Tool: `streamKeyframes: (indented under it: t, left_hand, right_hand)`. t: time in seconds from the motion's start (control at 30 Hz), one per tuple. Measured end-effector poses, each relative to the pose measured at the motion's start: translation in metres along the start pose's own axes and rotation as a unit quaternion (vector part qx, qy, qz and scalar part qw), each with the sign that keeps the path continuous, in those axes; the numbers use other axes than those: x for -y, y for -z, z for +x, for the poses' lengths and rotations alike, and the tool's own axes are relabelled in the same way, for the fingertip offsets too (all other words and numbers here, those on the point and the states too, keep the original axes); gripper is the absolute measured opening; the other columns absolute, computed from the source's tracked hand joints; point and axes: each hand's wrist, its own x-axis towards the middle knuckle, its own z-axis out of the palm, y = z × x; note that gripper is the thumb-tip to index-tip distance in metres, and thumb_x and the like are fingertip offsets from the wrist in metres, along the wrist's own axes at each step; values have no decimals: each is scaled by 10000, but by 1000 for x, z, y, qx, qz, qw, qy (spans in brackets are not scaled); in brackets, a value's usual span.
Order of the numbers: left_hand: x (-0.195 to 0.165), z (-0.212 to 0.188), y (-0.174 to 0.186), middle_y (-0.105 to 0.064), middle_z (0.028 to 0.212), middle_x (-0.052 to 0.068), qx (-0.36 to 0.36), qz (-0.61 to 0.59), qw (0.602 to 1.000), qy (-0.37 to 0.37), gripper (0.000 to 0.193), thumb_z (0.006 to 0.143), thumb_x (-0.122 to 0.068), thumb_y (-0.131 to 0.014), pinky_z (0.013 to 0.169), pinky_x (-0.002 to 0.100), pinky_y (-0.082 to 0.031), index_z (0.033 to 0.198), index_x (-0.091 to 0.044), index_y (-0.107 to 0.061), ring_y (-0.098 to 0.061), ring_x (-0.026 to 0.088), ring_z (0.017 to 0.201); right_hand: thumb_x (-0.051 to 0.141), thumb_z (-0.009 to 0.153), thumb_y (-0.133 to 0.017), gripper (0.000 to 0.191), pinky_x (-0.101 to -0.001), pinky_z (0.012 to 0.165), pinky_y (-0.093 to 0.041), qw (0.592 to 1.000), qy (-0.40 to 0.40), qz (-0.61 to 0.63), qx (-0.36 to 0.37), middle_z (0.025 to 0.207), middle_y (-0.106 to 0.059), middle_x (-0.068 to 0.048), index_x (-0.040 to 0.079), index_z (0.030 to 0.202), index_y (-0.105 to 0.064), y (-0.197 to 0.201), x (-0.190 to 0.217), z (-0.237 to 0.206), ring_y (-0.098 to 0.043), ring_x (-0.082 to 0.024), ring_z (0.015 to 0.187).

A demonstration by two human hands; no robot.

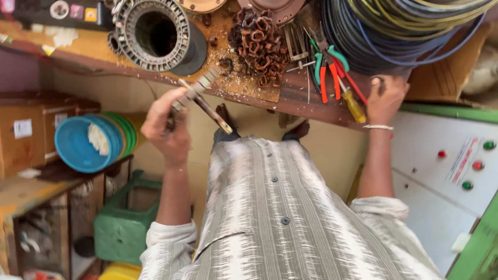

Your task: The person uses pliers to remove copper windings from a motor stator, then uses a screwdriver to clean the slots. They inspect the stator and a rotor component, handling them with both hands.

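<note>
The left hand has its grip closed around a flat metal tool that slants up past the fingers over the worktop edge. Just beyond its tip sits a slotted motor stator. Farther right, the right hand rests fingers curled on the worktop edge, holding nothing, beside a yellow-handled screwdriver and red-handled pliers.

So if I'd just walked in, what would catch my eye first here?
Probably the big ribbed metal ring at the back of the wooden bench, with a heap of rusty brown coils to its right. Then the left hand, gripping a metal tool at the bench edge, and the right hand resting beside red and green pliers.
</note>
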Motion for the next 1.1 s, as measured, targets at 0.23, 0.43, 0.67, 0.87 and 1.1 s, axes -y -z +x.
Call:
streamKeyframes:
  t: [0.23,0.43,0.67,0.87,1.1]
  left_hand:
    - [74,95,61,-751,1163,139,49,-31,995,-82,236,1058,-125,-776,903,295,-576,1251,-5,-711,-731,206,1063]
    - [98,130,75,-753,1180,130,87,-54,993,-65,236,1069,-109,-774,996,330,-558,1268,-7,-700,-725,228,1093]
    - [116,143,47,-728,1250,107,125,-98,984,-79,234,1052,4,-726,1018,327,-556,1277,-50,-689,-707,238,1185]
    - [132,156,36,-755,1158,63,105,-67,979,-163,351,910,43,-767,964,371,-581,1229,-91,-709,-715,250,1078]
    - [123,146,34,-765,1132,26,82,5,988,-129,371,886,-35,-823,940,347,-587,1232,-135,-732,-713,219,1063]
  right_hand:
    - [165,947,-764,280,-523,966,-419,981,78,-165,65,1250,-606,-248,10,1165,-682,20,25,-47,-518,-458,1116]
    - [84,1025,-708,102,-528,1009,-433,988,-63,-141,-3,1148,-679,-159,36,1115,-701,28,75,-55,-574,-398,1116]
    - [49,1066,-654,101,-380,766,-543,993,-102,27,-51,1001,-713,-159,-27,1109,-704,-1,116,-42,-686,-273,878]
    - [1,1084,-584,136,-282,642,-540,978,-108,172,54,898,-673,-90,-8,1149,-704,-57,181,-56,-670,-132,723]
    - [34,1072,-593,141,-252,618,-507,924,-129,321,161,863,-690,-61,-4,1151,-703,-114,217,-55,-631,-100,717]
